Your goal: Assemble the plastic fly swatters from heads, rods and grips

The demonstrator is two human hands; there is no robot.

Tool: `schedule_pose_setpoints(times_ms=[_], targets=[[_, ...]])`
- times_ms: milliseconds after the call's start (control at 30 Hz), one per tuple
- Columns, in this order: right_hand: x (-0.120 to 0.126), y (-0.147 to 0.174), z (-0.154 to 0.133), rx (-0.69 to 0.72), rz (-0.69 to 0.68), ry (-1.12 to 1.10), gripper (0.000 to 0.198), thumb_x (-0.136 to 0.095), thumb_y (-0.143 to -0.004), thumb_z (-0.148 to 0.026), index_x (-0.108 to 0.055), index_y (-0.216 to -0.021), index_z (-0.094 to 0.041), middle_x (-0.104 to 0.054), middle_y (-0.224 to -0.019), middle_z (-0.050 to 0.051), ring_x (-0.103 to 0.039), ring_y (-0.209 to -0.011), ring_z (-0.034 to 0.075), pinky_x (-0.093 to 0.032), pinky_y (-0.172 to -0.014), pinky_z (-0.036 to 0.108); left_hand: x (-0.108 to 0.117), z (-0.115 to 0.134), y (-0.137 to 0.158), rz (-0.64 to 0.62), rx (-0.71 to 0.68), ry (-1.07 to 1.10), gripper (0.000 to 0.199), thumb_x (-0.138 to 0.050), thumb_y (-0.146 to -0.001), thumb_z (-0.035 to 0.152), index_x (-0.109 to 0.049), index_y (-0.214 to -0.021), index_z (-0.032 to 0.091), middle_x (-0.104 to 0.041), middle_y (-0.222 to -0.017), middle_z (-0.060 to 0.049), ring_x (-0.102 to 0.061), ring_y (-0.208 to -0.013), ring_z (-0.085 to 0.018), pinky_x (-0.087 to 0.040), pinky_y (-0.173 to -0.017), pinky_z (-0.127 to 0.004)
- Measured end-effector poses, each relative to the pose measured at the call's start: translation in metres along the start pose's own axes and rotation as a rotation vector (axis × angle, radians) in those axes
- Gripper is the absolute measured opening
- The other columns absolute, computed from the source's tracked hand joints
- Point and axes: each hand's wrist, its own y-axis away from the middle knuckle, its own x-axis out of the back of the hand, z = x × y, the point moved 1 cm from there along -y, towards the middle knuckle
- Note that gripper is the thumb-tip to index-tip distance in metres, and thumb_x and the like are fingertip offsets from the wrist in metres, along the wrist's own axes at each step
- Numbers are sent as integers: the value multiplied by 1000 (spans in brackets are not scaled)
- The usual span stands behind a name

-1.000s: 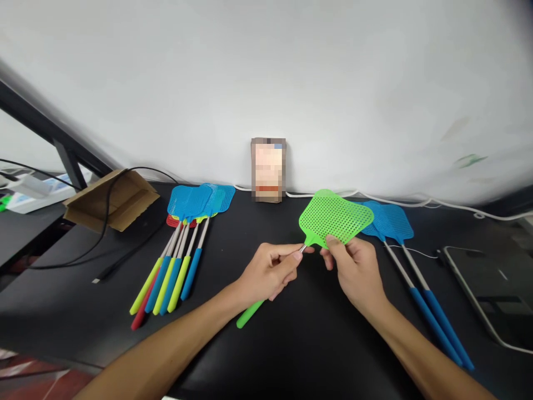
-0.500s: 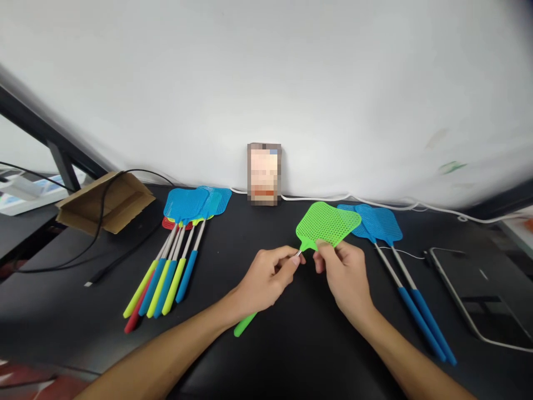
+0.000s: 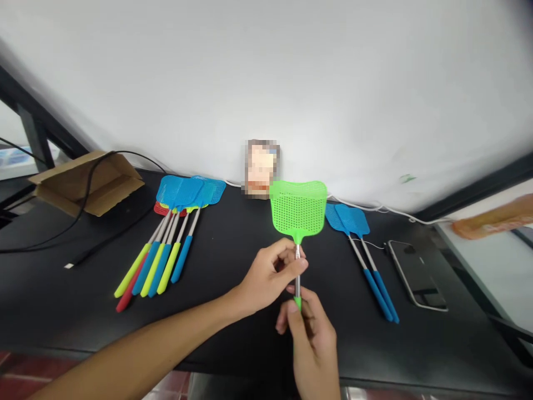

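A green fly swatter (image 3: 298,211) stands upright in front of me, its perforated head facing me. My left hand (image 3: 270,272) pinches the metal shaft just below the head. Lower down, my right hand (image 3: 310,333) is closed around the top of the green handle; most of the handle is hidden by that hand. To the right lie two blue fly swatters (image 3: 352,219), side by side with handles toward me. On the left is a fanned pile of several fly swatters (image 3: 179,191), with blue heads on top and yellow, red and blue handles.
An open cardboard box (image 3: 89,183) lies at the back left, with a black cable (image 3: 112,236) beside it. A phone (image 3: 416,275) rests on the black table (image 3: 233,339) at the right. A blurred upright object (image 3: 260,166) leans on the white wall.
The green fly swatter has turned from slanting to upright. My right hand has moved from its head down to its handle, while my left hand keeps the shaft. The view has shifted slightly.
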Motion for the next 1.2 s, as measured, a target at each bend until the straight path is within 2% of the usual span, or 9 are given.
schedule_pose_setpoints(times_ms=[100, 200, 333, 467, 633, 800, 933, 1067, 1200], targets=[[40, -2, -8, 49, 224, 223, 36, -58, -98, -54, -57, -122, -27, -64, -71, 0, -63, -65, 23, -51, -63, 35, -4, -1, 3, -171, -130, -244, 35, -47, -106, 43, -68, -100, 16, -62, -74, -1, -58, -66, -12, -45, -66, -25], [100, -17, -19, 136, 460, 557, 40, -63, -91, -59, -57, -111, -25, -73, -80, 6, -69, -74, 28, -51, -73, 40, -4, -2, 4, -221, -301, -495, 39, -38, -109, 36, -70, -98, 17, -68, -79, -4, -62, -73, -15, -48, -76, -28], [165, -55, -26, 261, 510, 1005, 39, -57, -91, -56, -69, -102, -21, -76, -92, 15, -70, -86, 34, -50, -77, 44, -3, -7, 6, -209, -522, -776, 35, -43, -107, 31, -69, -88, 18, -71, -79, -7, -65, -74, -19, -47, -80, -33], [185, -87, -18, 328, 471, 1138, 34, -53, -88, -47, -72, -91, -19, -75, -88, 14, -67, -84, 33, -48, -77, 44, 1, -11, 3, -132, -603, -902, 34, -43, -105, 26, -67, -83, 18, -68, -72, -6, -64, -69, -19, -46, -74, -33], [174, -95, -14, 382, 476, 1191, 31, -54, -85, -45, -71, -81, -19, -68, -81, 14, -59, -79, 33, -43, -75, 46, 13, -7, -5, -35, -614, -963, 33, -44, -104, 24, -68, -83, 17, -70, -74, -6, -63, -69, -19, -47, -74, -33], [144, -109, -44, 550, 553, 1119, 37, -53, -92, -44, -72, -98, -13, -66, -101, 22, -56, -100, 38, -39, -94, 54, 35, 8, -4, 113, -560, -984, 26, -46, -104, 24, -69, -93, 17, -73, -84, -7, -66, -77, -20, -48, -78, -33], [83, -147, -58, 712, 370, 995, 26, -51, -99, -39, -69, -100, -20, -68, -102, 13, -57, -104, 30, -42, -97, 44, 73, 17, 20, 379, -511, -1060, 20, -49, -103, 21, -68, -103, 17, -72, -94, -10, -66, -89, -23, -48, -86, -36], [18, -179, -42, 799, 159, 898, 20, -50, -100, -28, -68, -95, -20, -69, -93, 8, -59, -93, 25, -46, -88, 39, 115, 16, 62, 728, -390, -1322, 17, -53, -101, 21, -68, -107, 16, -72, -95, -10, -65, -92, -25, -48, -89, -38], [-6, -185, -24, 854, 12, 831, 18, -52, -98, -24, -69, -94, -20, -69, -93, 9, -57, -92, 26, -44, -88, 41, 136, 11, 89, 703, -45, -1758, 25, -53, -101, 33, -70, -103, 14, -70, -95, -13, -64, -92, -32, -44, -81, -42]])
